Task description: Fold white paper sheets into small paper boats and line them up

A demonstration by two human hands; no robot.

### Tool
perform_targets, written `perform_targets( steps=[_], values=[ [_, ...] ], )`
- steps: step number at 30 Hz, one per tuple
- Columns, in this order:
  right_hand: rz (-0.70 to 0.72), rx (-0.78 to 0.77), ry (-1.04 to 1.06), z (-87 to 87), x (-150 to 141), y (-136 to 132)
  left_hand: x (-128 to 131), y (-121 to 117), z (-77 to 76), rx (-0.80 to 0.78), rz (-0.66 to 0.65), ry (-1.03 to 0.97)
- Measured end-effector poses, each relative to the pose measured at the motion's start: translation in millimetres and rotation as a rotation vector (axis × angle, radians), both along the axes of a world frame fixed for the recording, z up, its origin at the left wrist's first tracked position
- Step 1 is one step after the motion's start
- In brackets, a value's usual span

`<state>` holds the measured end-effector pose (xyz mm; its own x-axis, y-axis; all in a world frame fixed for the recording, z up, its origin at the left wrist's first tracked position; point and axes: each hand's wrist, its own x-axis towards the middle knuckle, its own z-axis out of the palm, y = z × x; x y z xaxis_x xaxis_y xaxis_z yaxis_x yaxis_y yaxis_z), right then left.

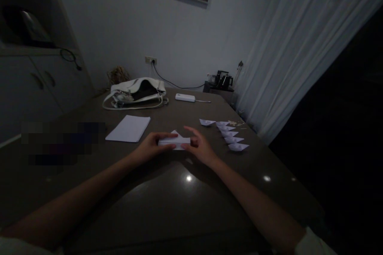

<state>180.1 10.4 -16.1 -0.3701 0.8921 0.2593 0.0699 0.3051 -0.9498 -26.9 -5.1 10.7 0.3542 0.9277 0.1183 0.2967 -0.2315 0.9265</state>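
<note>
Between my two hands is a folded sheet of white paper [179,142], with a small peak at its top and a straight band along its lower part. My left hand [154,143] pinches its left end, thumb below and fingers above. At the other end, my right hand [200,145] grips the paper's lower right corner, its index finger lifted away. Several folded white paper boats [229,134] stand in a slanting row on the table to the right. A stack of white paper [129,128] lies to the left of my hands.
A white handbag [137,91] rests near the table's far left. At the back lies a white power bank [185,97] with a short cable. Small pale scraps [236,123] are near the boats. A black kettle [225,81] stands beyond the far right corner, beside a sheer curtain [278,40].
</note>
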Motion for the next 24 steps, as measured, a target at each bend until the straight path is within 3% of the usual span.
perform_targets(
  steps=[4,12,16,24],
  values=[
    [-0.017,0.009,0.034,-0.6,0.0,4.1,-1.5,1.0,-2.6,0.071,-0.058,0.076],
    [0.003,-0.037,0.038,5.6,-0.2,-0.7,-7.9,2.7,-3.2,0.551,-0.085,0.327],
    [0.043,-0.069,0.073,5.8,-1.3,-2.2,-6.0,2.0,-5.1,0.541,-0.187,0.370],
    [0.031,0.003,0.097,5.0,-1.6,0.3,-4.2,2.6,-8.3,0.472,-0.134,0.287]
  ],
)
